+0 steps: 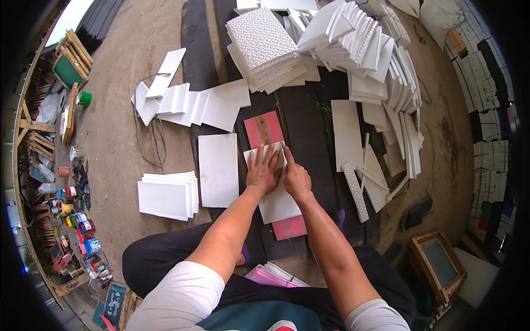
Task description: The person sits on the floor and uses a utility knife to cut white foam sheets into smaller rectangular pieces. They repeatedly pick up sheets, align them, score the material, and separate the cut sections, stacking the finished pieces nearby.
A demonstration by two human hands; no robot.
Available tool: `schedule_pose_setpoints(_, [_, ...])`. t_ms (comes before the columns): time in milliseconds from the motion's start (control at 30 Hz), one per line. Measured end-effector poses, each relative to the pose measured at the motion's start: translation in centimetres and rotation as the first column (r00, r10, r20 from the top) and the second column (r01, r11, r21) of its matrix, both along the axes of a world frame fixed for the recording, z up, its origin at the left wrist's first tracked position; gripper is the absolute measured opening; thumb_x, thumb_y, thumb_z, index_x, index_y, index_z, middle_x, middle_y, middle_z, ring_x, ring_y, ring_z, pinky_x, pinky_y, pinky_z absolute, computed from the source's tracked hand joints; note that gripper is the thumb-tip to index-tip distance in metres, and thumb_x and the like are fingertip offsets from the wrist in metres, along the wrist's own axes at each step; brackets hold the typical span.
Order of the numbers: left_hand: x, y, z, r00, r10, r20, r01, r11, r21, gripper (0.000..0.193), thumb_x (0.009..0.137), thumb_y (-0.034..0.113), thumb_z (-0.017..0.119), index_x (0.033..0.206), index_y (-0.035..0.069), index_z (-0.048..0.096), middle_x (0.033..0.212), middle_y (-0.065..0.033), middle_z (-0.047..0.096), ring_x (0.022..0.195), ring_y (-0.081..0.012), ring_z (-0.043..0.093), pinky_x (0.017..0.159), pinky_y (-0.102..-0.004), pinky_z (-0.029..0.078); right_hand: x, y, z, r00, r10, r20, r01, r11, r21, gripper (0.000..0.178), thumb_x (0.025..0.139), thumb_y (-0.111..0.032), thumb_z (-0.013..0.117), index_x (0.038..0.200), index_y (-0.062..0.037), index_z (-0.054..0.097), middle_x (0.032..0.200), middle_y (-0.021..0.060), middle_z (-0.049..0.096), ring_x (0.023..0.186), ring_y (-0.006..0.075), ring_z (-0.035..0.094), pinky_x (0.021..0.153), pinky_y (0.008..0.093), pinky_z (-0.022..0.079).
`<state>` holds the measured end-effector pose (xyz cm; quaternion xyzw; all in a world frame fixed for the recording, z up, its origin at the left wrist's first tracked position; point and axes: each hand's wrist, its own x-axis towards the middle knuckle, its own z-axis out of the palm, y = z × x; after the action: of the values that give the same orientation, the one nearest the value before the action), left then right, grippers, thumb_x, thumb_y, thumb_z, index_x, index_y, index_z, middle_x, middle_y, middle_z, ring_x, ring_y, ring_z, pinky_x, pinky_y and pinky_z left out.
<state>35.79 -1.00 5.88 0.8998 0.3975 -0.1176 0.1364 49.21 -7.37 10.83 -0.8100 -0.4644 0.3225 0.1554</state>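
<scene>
A white foam-like sheet (279,207) lies before me on top of a longer pink board (290,227), which sticks out at both its far and near ends. The pink far end carries a dark, scored strip down its middle. My left hand (264,172) presses flat on the sheet, fingers spread. Close beside it, my right hand (297,179) rests near the sheet's right edge with its index finger stretched toward the far corner. Its other fingers are curled in, and whatever they hold is hidden. Another white sheet (218,171) lies just left of the work.
Patterned white panels (262,44) are stacked at the far side, beside a large heap of white pieces (353,41). A small stack of white sheets (163,199) sits at left. Paint cans (85,226) line the left side; a wooden-framed screen (439,265) stands at lower right.
</scene>
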Motion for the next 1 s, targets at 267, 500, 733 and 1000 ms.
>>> schedule_pose_setpoints(267, [0.1,0.0,-0.2,1.0,0.005,0.005,-0.005,1.0,-0.006,0.071,0.107,0.051,0.038,0.168,0.017,0.023,0.178,-0.0053,0.003,0.163,-0.0357,-0.002,0.13,-0.0589,0.003,-0.3,0.3,-0.3,1.0,-0.001,0.011,0.001,1.0,-0.012,0.075,0.097,-0.016,0.056,0.165,-0.0263,0.027,0.094,0.0287,0.073,0.088,0.051,0.071,0.08,0.0623,0.055])
schedule_pose_setpoints(500, [-0.2,-0.3,-0.6,0.998,-0.032,-0.049,0.035,0.997,0.063,0.071,0.104,0.04,0.045,0.168,0.017,0.023,0.177,-0.006,0.002,0.162,-0.0374,0.0,0.129,-0.0611,0.005,-0.6,2.0,1.8,1.0,0.018,0.018,-0.016,0.995,-0.103,0.077,0.092,-0.015,0.057,0.164,-0.0191,0.029,0.097,0.0305,0.074,0.092,0.0492,0.073,0.084,0.0605,0.056])
schedule_pose_setpoints(733, [0.4,-0.2,-0.1,0.999,-0.011,-0.053,0.015,0.998,0.067,0.07,0.104,0.039,0.045,0.168,0.019,0.023,0.177,-0.0049,0.004,0.162,-0.0359,0.002,0.129,-0.0604,0.006,-0.5,2.8,3.2,0.998,0.048,0.045,-0.041,0.99,-0.138,0.057,0.101,-0.019,0.046,0.157,-0.0075,0.038,0.099,0.0292,0.075,0.094,0.0463,0.075,0.083,0.0581,0.059])
schedule_pose_setpoints(1000, [0.0,-0.3,-1.4,0.999,0.034,0.041,-0.037,0.998,0.06,0.068,0.107,0.048,0.041,0.167,0.019,0.027,0.177,-0.0033,0.007,0.163,-0.0331,0.003,0.13,-0.057,0.003,-0.8,-0.5,3.9,0.998,0.054,0.007,-0.052,0.977,-0.206,0.06,0.101,-0.017,0.045,0.159,-0.0087,0.035,0.101,0.0297,0.075,0.096,0.0462,0.075,0.085,0.0589,0.059])
